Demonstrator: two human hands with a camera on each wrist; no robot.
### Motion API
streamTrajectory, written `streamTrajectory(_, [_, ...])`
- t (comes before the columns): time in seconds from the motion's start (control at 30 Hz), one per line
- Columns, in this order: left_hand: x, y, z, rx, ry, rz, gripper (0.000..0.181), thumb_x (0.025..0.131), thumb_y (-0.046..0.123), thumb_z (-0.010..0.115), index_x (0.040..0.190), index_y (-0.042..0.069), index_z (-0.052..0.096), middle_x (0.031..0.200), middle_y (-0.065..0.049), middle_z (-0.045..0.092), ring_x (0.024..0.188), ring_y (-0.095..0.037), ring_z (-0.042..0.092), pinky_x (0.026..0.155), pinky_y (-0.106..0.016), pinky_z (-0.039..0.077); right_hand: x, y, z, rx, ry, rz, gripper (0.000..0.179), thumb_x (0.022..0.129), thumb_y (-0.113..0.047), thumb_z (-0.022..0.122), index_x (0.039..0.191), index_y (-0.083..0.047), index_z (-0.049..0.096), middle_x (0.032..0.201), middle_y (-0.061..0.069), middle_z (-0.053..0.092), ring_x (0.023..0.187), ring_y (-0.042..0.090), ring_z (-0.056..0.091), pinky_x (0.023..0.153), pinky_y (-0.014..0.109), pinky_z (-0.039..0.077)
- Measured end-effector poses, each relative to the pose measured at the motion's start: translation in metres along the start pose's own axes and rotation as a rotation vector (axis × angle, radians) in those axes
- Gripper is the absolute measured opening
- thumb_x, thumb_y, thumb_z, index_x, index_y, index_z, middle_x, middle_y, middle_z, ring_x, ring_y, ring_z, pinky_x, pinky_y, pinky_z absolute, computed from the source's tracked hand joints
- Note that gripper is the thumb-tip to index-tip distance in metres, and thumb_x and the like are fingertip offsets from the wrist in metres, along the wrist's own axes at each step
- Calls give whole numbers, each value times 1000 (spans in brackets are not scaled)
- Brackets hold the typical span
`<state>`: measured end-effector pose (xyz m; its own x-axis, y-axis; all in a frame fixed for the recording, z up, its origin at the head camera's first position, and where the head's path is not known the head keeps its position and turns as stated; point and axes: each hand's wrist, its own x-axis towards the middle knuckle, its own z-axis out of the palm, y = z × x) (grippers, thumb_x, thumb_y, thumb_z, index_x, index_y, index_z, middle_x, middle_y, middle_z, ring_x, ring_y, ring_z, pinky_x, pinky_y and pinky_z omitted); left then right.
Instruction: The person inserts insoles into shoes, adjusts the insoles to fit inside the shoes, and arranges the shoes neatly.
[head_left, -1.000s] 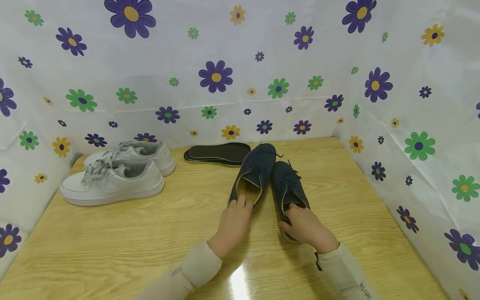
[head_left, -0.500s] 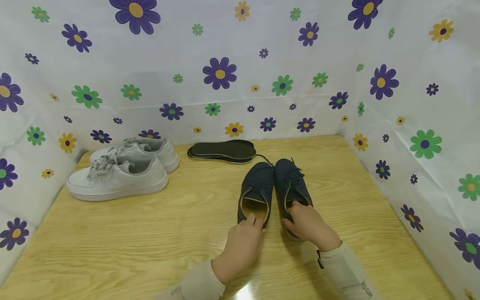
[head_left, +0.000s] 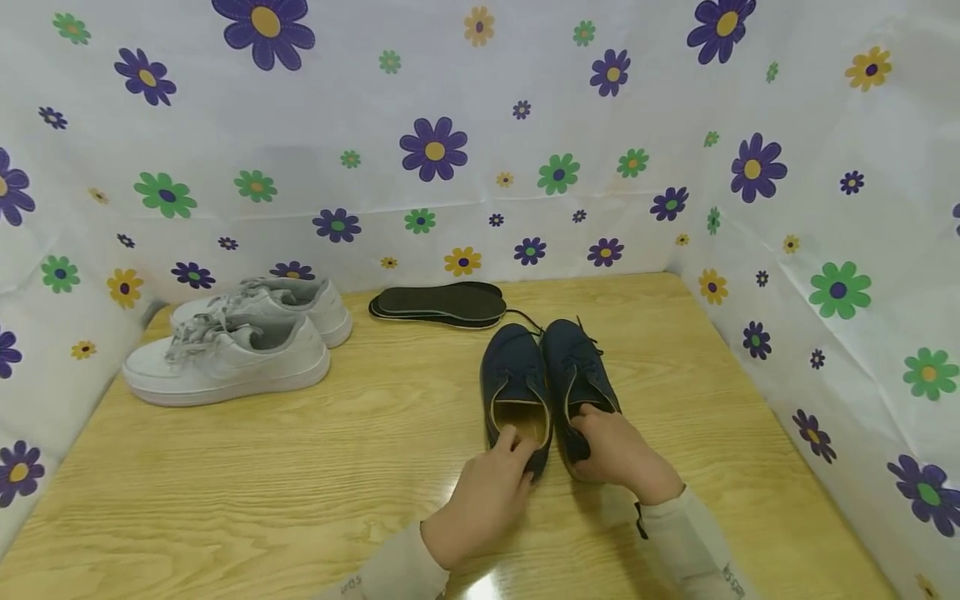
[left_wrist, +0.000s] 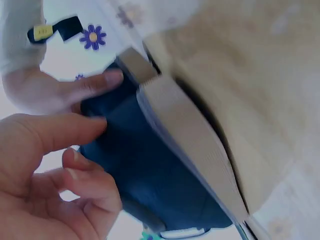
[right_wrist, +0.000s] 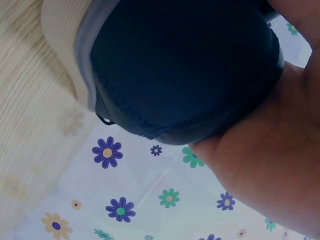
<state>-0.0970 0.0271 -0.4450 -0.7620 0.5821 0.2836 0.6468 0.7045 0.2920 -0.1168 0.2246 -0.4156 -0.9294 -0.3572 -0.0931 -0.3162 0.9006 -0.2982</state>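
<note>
White shoes (head_left: 232, 364) paired; navy shoes (head_left: 513, 358) side by side, pairing looks nearly done; left hand (head_left: 487, 490) pinches one heel (head_left: 538, 461), right hand (head_left: 621, 450) grips the other; release remains.

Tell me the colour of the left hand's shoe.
The shoe is dark blue, clearest in the head view.

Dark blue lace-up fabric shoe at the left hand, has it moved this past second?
Yes: against the flat black insoles, the left dark blue shoe has come nearer the head camera, its toe now clear of them.
</note>
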Motion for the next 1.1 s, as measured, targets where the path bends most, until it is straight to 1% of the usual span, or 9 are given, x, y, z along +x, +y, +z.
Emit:
streamTrajectory(0.13, [4, -11, -1, -61, 11, 2, 29, 84, 24, 75, 110, 15, 66, 94, -2, 49, 57, -10, 51, 46, -22, 40, -1, 2, -2, 9, -1, -20, 42, 66, -5, 80, 105, 5, 67, 99, 14, 61, 84, 31, 61, 77, 44, 51])
streamTrajectory(0.33, [6, -19, 1, -143, -2, 51, 28, 85, 26, 73, 110, 15, 68, 87, 2, 46, 63, -8, 48, 52, -21, 41, 0, 6, -3, 23, 9, -64, 43, 65, -5, 81, 105, 6, 66, 101, 16, 61, 88, 33, 61, 80, 45, 50])
streamTrajectory(0.43, [7, -21, 2, -155, 8, 79, 25, 85, 25, 73, 107, 14, 68, 84, 3, 43, 63, -7, 44, 53, -20, 40, 2, 13, 2, 27, 17, -97, 45, 67, -6, 81, 107, 7, 65, 105, 19, 61, 92, 35, 61, 81, 45, 50])
streamTrajectory(0.57, [9, -24, 2, -131, 4, 120, 25, 85, 28, 72, 105, 14, 68, 83, 3, 41, 62, -6, 42, 53, -20, 38, 3, 15, 2, 51, -3, -86, 46, 69, -7, 81, 110, 8, 64, 112, 22, 60, 98, 38, 60, 84, 47, 50])
streamTrajectory(0.73, [13, -32, -2, -71, -31, 207, 27, 86, 32, 71, 106, 15, 66, 84, 4, 44, 60, -6, 45, 52, -21, 40, 1, 10, -5, 63, -25, -50, 46, 69, -5, 80, 111, 6, 65, 114, 21, 60, 99, 37, 61, 85, 47, 49])
streamTrajectory(0.83, [17, -38, -9, -120, -93, 235, 30, 88, 34, 68, 109, 13, 66, 86, 3, 45, 57, -5, 43, 53, -19, 40, 2, 7, -6, 52, -30, -38, 47, 69, -5, 81, 112, 6, 65, 113, 19, 60, 98, 37, 61, 85, 47, 49])
streamTrajectory(0.97, [27, -52, -24, -318, -188, 184, 37, 93, 35, 62, 119, 9, 63, 94, 1, 51, 61, -3, 43, 59, -18, 42, 2, 8, -4, 56, -28, -23, 47, 69, -6, 81, 111, 6, 65, 113, 19, 60, 97, 37, 61, 85, 47, 49])
streamTrajectory(1.03, [36, -66, -31, -405, -175, 138, 35, 94, 30, 61, 120, 5, 61, 97, -1, 54, 64, -5, 46, 62, -21, 45, 1, 8, -3, 59, -21, -27, 47, 69, -6, 81, 111, 6, 65, 111, 19, 60, 95, 36, 61, 84, 47, 49])
streamTrajectory(1.1, [49, -86, -35, -432, -117, 70, 31, 95, 23, 62, 118, 3, 61, 95, -3, 57, 67, -8, 50, 62, -24, 47, -1, 9, -3, 63, -15, -20, 46, 69, -6, 81, 111, 7, 65, 113, 20, 59, 97, 37, 61, 85, 48, 49])
